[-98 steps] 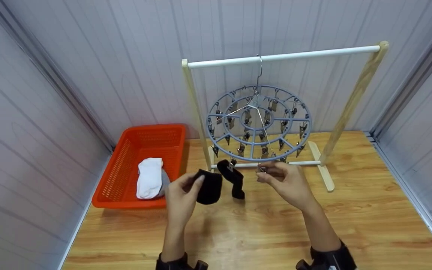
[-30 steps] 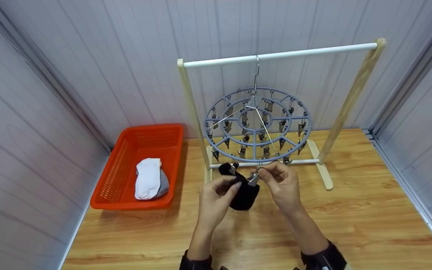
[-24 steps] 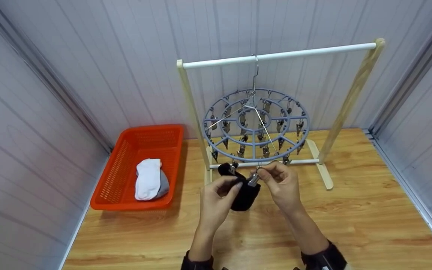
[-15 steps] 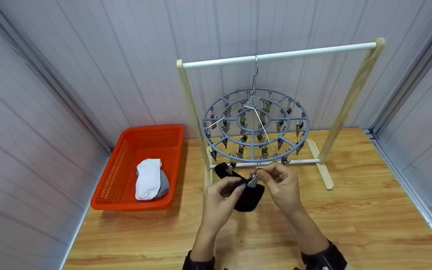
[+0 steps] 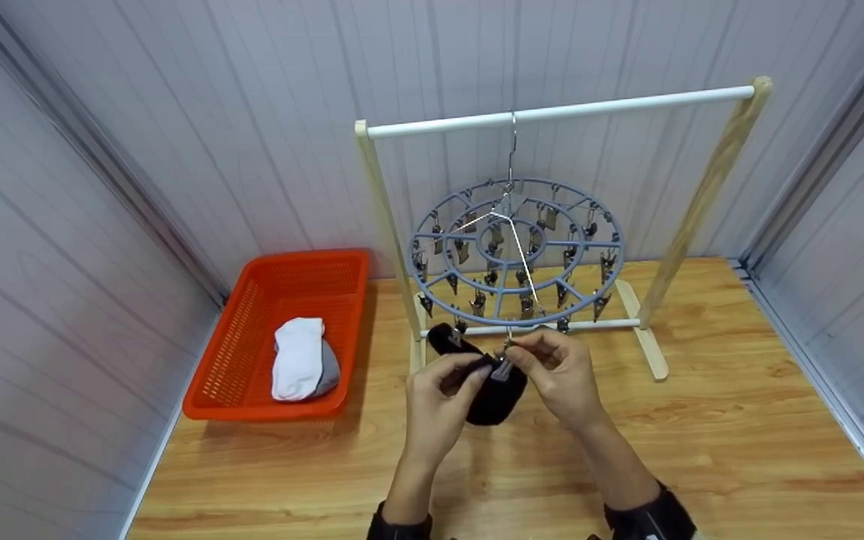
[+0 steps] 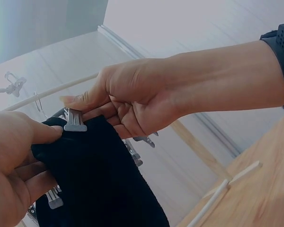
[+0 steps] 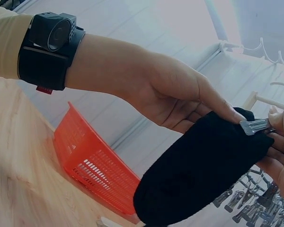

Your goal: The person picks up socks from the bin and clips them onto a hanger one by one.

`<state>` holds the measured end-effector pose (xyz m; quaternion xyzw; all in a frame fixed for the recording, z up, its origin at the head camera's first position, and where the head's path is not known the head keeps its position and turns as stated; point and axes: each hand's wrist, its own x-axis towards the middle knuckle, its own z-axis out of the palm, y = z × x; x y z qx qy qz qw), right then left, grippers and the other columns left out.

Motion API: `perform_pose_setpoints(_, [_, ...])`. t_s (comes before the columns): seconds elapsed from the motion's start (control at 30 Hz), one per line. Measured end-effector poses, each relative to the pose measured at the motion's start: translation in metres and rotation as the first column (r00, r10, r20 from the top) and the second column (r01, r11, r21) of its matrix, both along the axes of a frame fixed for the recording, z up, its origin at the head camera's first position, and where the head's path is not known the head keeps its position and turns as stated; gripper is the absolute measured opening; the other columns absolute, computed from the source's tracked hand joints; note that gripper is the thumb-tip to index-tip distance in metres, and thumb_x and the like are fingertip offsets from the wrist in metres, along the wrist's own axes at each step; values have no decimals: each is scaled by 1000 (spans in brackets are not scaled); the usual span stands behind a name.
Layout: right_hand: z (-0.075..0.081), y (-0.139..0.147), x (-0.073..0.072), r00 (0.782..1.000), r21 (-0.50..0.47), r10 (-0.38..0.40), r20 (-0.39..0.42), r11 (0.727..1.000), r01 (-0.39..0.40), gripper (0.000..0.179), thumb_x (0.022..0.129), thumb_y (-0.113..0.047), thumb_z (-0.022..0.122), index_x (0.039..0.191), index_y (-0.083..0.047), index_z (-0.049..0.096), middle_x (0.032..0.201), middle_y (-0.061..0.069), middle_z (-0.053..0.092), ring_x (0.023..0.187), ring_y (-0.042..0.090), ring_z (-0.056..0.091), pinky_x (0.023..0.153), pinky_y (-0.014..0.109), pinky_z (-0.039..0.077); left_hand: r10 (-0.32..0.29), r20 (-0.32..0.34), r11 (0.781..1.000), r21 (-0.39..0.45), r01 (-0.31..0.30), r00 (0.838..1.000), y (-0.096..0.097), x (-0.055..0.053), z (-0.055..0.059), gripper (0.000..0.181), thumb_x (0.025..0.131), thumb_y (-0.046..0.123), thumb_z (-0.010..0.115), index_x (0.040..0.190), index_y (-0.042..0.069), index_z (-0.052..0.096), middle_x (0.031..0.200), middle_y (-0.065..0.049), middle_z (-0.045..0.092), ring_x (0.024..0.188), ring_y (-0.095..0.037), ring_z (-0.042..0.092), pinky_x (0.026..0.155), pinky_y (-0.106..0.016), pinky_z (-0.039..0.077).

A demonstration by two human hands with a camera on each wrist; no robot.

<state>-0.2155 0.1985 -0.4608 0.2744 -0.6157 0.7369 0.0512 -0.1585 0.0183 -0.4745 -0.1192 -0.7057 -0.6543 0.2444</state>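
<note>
Left hand pinching black sock, clip now over edge

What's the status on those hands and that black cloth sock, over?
Left hand pinching black cloth sock. Right hand pinching silver metal clip over sock's edge. Second black sock hanging close by; nothing visibly blocking.

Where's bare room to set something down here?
Bare wooden surface lies between right forearm and right wall, and in front of the orange basket, itself bare behind the white sock. Crowded: below the round hanger, where left grip, right grip, black sock and clip meet.
</note>
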Motion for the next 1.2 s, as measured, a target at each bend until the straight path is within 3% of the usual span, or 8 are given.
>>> perform_pose_setpoints(0.43, [4, 6, -3, 997, 113, 68, -22, 991, -66, 16, 100, 5, 68, 114, 13, 68, 104, 24, 76, 93, 23, 76, 78, 31, 62, -22, -18, 1000, -1, 22, 1000, -2, 0, 1, 11, 97, 8, 78, 107, 6, 80, 103, -5, 79, 92, -22, 78, 80, -35, 64])
perform_pose_setpoints(0.73, [14, 20, -6, 998, 271, 32, -54, 963, -16, 20, 101, -3, 71, 120, 2, 75, 106, 12, 78, 93, 20, 76, 80, 33, 63, -5, 1, 1000, -5, 5, 1000, -6, 1, 2, 10, 98, 8, 78, 107, 6, 80, 101, -7, 80, 91, -22, 78, 78, -34, 64])
perform_pose_setpoints(0.97, [22, 36, -10, 996, 286, 63, -66, 957, -42, 18, 103, -6, 69, 118, -2, 77, 109, 14, 78, 97, 29, 77, 83, 38, 63, 18, 13, 1000, 6, -18, 1000, -9, 0, 3, 10, 97, 8, 78, 107, 5, 80, 101, -7, 80, 92, -22, 78, 79, -34, 64])
perform_pose_setpoints(1.2, [30, 59, -11, 996, 372, 34, -84, 928, 0, 14, 102, -7, 70, 114, -3, 78, 104, 18, 78, 93, 19, 78, 80, 33, 63, 30, 26, 1000, 3, -31, 999, -12, 0, 2, 10, 97, 9, 79, 106, 7, 80, 99, -4, 80, 88, -22, 78, 75, -32, 63])
